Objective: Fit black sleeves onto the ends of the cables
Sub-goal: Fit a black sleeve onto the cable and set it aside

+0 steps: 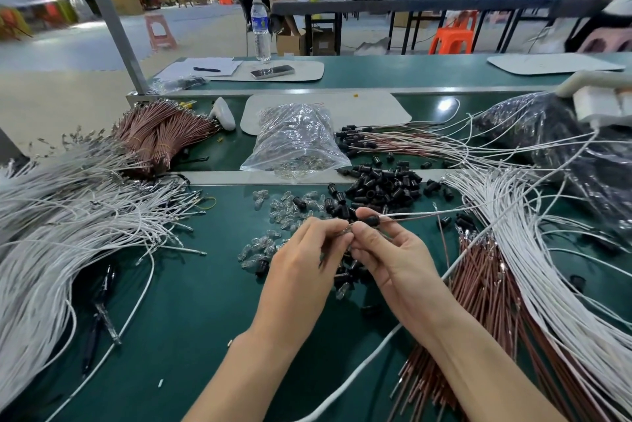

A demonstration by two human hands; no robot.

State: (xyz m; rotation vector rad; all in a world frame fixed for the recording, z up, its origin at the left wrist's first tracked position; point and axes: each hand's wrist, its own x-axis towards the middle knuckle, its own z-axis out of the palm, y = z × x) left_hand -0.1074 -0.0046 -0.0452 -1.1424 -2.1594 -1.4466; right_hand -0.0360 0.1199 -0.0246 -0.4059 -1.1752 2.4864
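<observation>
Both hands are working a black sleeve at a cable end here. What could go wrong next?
The right hand pinches the black sleeve only by fingertips while the left hand pinches the cable end; either could slip. The cable trails right across the white cable bundle and might snag. Loose glass bulbs lie just beyond the hands and could be knocked away.

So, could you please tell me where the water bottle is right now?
In the head view, the water bottle stands upright at the far edge of the green bench, left of centre, just behind the phone and right of the pen.
</observation>
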